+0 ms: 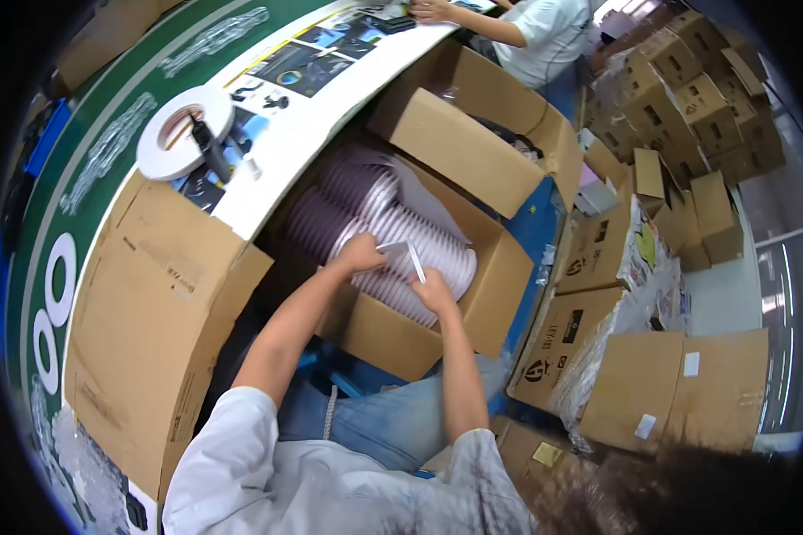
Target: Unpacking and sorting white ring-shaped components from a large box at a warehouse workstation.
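Above an open cardboard box point(375, 334), my left hand point(361, 255) and my right hand point(434, 291) are close together, fingers closed. Between them is a thin white flat piece point(417, 260), partly seen on edge and partly covered by the fingers; its exact kind does not show. Under the hands, the box holds stacks of thin white rings or discs point(393, 209) packed side by side in rows. A pale sheet point(433, 205) stands along the box's far inner side.
Another open box point(473, 147) stands beyond mine. At left is a white worktable point(272, 169) with white rings point(156, 165) and a black-handled tool point(207, 147). A green conveyor point(107, 134) carries more rings. Boxes point(589, 330) are stacked at right. A co-worker point(544, 40) is at the top.
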`<control>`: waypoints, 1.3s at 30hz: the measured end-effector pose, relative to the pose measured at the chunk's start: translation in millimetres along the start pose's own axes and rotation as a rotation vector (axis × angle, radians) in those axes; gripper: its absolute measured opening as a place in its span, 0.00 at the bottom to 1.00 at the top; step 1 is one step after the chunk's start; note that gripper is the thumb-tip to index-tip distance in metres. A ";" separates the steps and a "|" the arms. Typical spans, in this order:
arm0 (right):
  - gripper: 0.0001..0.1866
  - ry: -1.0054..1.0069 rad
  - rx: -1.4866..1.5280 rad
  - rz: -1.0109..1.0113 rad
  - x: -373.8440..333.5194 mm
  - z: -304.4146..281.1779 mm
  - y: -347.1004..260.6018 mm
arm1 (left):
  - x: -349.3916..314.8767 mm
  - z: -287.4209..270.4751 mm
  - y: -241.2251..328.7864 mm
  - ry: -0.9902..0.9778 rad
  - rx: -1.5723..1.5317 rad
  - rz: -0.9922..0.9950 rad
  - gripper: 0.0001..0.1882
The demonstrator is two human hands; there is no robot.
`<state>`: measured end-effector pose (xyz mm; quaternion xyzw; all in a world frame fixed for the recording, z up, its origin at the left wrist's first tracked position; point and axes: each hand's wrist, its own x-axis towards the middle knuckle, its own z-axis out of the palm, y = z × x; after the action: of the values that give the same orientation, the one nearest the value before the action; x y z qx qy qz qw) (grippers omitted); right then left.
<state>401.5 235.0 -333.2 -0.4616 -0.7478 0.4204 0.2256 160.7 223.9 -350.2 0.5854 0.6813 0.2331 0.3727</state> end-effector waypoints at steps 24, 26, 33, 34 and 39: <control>0.11 0.227 0.516 0.070 -29.7 26.9 59.1 | -1.3 9.6 126.4 0.296 0.156 0.560 0.12; 0.10 0.223 0.490 0.073 -21.6 26.2 39.4 | -8.9 3.0 112.2 0.395 0.364 0.649 0.11; 0.09 0.241 0.589 0.141 -18.8 22.0 62.2 | -17.6 21.0 112.8 0.459 0.279 0.505 0.12; 0.09 0.142 0.517 0.213 -15.2 12.5 69.3 | -19.2 27.3 107.0 0.184 0.386 0.564 0.13; 0.11 0.192 0.579 0.200 -19.2 16.0 68.1 | -21.9 40.8 99.5 0.574 -0.059 0.204 0.14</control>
<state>433.0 226.4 -397.9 -0.4873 -0.5233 0.5902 0.3746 255.5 218.3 -295.1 0.5498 0.6896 0.4447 0.1563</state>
